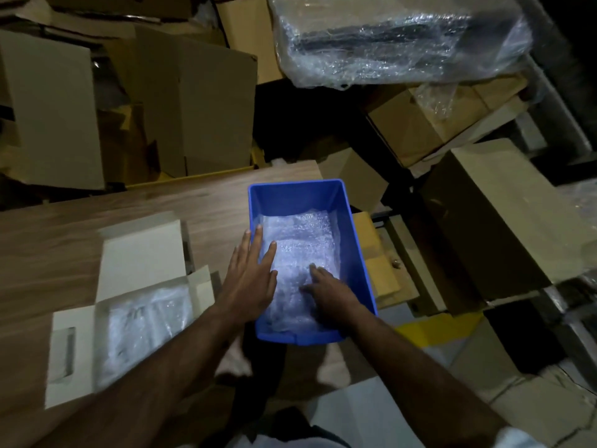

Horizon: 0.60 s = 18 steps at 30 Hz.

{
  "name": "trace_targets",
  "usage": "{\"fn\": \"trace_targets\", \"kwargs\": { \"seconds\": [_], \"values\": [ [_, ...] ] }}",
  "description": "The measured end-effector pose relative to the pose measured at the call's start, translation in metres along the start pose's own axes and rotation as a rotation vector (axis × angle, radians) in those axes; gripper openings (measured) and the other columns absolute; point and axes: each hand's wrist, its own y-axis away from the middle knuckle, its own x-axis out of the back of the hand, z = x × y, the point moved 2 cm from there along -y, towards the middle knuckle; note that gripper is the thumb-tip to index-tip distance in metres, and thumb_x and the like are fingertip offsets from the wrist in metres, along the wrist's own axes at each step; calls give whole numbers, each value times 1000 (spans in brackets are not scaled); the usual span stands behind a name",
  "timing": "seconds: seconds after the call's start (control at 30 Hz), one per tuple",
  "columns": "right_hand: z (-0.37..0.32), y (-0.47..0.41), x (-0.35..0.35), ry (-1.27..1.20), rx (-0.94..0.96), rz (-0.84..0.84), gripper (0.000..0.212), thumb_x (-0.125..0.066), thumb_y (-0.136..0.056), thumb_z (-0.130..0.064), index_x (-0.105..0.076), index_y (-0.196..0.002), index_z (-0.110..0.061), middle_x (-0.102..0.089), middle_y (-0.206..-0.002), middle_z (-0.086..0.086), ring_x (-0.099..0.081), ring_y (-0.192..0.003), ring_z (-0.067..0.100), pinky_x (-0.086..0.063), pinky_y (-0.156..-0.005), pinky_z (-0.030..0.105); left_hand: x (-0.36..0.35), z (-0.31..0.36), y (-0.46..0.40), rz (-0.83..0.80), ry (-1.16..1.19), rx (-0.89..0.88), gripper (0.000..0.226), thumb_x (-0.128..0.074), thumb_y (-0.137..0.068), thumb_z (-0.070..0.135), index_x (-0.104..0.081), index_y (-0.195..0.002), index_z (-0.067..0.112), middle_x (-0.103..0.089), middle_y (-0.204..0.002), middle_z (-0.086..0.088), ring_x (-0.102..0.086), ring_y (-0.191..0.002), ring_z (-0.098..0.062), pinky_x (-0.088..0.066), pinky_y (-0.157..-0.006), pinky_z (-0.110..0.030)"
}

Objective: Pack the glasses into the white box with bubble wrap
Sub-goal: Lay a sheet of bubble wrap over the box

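A blue plastic bin (355, 240) stands at the right end of the wooden table and is lined with bubble wrap (303, 240). My left hand (250, 276) lies flat over the bin's left wall with fingers spread onto the wrap. Inside the bin, my right hand (329, 294) presses on the wrap near the front, fingers bent. An open white box (139, 253) sits to the left on the table, flaps out, with more bubble wrap (142, 324) inside. No glasses are visible; anything under the wraps is hidden.
The wooden table (64, 240) extends left and back. Brown cardboard boxes (193, 101) are stacked behind it and to the right (504, 215). A large plastic-wrapped bundle (397, 37) sits up at the back right. Floor shows below the bin.
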Motion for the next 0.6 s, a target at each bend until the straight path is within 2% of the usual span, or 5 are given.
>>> {"fn": "trace_targets", "kwargs": {
  "seconds": [0.07,0.2,0.33,0.47,0.6],
  "values": [
    [-1,-7,-2,-4,60,112,31,-57,-92,-11,-74,-117,-12,-53,-145,22,-44,-142,30,-46,-106,35,1,1,0,0,6,6,65,-44,-100,32,-26,-160,17,12,-168,-14,13,-155,-33,-1,-123,-43],
    [6,-2,9,-63,29,188,25,-54,-96,-19,-74,-111,-22,-44,-154,3,-48,-137,19,-50,-90,33,3,5,0,-6,15,23,65,-45,-101,29,-23,-161,19,16,-168,-12,17,-155,-30,8,-119,-37],
    [11,11,21,-141,23,293,31,-57,-94,-22,-71,-122,-24,-44,-157,4,-49,-138,21,-51,-92,34,5,7,-1,-24,12,42,68,-49,-101,27,-19,-162,22,20,-167,-10,22,-153,-27,13,-118,-35],
    [11,22,27,-277,27,532,22,-61,-92,-19,-73,-111,-17,-58,-145,10,-57,-131,26,-55,-93,39,7,8,0,-58,19,49,74,-52,-98,23,-15,-162,24,24,-167,-10,25,-153,-28,13,-119,-36],
    [7,29,32,-387,85,654,14,-63,-97,-18,-71,-108,-15,-60,-144,10,-58,-131,23,-53,-97,36,11,6,1,-126,34,24,91,-60,-91,21,-5,-163,29,31,-164,-7,34,-147,-26,16,-121,-41]
  ]
}}
